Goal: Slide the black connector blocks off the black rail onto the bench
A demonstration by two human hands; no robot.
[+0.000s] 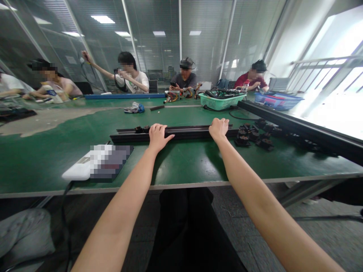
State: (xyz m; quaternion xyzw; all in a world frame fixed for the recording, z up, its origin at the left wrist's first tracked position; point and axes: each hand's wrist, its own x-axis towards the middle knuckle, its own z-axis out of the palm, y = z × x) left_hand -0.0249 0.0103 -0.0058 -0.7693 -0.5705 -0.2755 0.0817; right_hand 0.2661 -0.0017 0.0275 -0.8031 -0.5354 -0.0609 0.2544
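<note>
A long black metal rail [187, 132] lies across the green table [181, 162] in front of me. My left hand [158, 136] rests on the rail near its middle, fingers curled over its top and thumb pointing right. My right hand [219, 128] grips the rail further right, fingers folded over its far edge. Two small black fittings [141, 129] sit on the rail to the left of my left hand. A cluster of small black fittings [252, 136] lies on the table just right of my right hand.
A second long black rail [300, 130] runs diagonally along the right side. A white device [85, 166] with a cable lies at front left. A green basket [221, 100] and blue tray [279, 100] stand at the back. Several people sit along the far side.
</note>
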